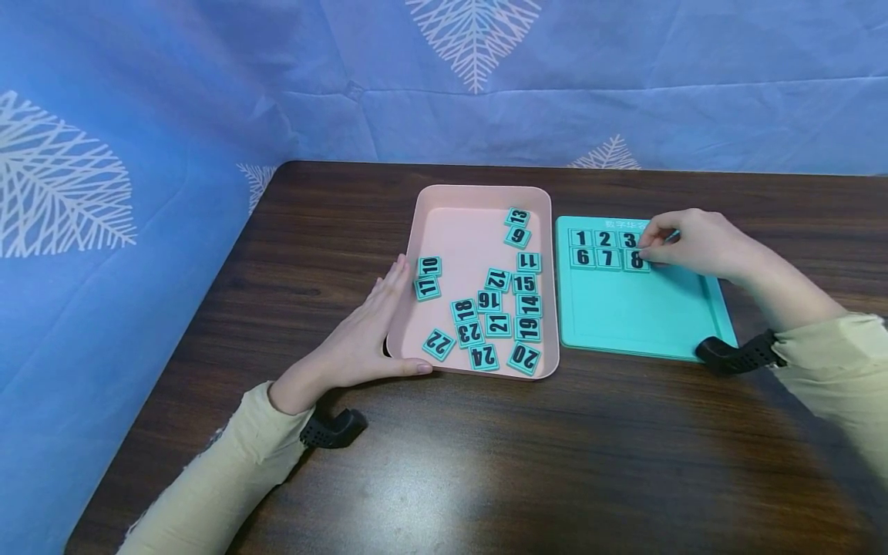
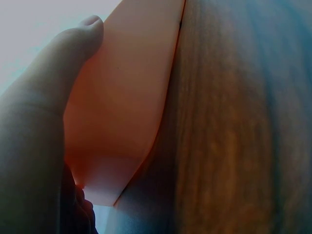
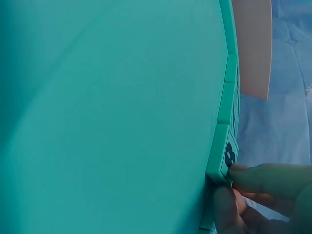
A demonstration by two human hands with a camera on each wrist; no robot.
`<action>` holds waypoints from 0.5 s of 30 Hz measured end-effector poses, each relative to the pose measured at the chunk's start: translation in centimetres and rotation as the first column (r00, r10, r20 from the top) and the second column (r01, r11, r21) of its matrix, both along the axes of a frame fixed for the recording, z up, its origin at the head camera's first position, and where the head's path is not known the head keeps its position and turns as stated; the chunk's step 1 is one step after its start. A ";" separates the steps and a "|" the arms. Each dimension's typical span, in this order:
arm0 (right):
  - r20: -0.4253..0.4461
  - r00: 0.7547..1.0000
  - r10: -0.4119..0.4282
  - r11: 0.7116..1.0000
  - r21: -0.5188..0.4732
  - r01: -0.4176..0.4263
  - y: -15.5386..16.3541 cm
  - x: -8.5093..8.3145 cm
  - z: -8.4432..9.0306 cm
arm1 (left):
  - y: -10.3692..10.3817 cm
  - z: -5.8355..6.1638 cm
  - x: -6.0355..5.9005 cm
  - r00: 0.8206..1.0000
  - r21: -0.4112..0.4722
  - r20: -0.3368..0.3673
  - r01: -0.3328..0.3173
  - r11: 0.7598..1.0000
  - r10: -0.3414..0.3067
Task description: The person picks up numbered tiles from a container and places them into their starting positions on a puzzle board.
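Right hand (image 1: 683, 243) is pinching the 8 tile (image 1: 635, 260) at its edge, seating it in the second row of the teal board (image 1: 638, 324) next to 7. Left hand (image 1: 368, 339) lies flat, fingers straight, against the pink tray (image 1: 465, 223) holding the loose tiles. Tile looks like light, stiff plastic, probably a bit slick, so gripping opposite edges with fingertips seems best.

The right hand (image 1: 694, 243) covers the board (image 1: 645, 308) squares right of tile 3 (image 1: 627, 239). The board's heading is too small to read. The left wrist view cuts off the pink tray (image 2: 126, 107).
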State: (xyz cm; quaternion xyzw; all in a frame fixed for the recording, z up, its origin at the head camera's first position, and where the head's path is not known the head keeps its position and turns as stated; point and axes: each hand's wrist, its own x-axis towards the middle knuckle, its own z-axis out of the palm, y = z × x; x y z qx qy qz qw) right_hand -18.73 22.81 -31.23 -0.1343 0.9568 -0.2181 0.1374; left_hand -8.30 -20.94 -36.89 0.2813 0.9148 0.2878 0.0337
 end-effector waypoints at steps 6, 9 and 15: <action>-0.028 0.999 0.021 1.000 0.009 -0.020 -0.4 0.0 0.0 | 0.0 -0.1 0.1 1.000 0.006 0.003 0.003 1.000 -0.003; -0.039 0.999 0.035 0.999 0.014 -0.034 -0.6 -0.1 -0.1 | -0.1 -0.1 0.0 1.000 -0.002 -0.007 0.010 1.000 -0.010; -0.052 0.998 0.041 0.999 0.020 -0.040 -0.8 -0.2 -0.2 | -0.1 -0.1 -0.1 1.000 0.005 -0.005 0.011 1.000 -0.011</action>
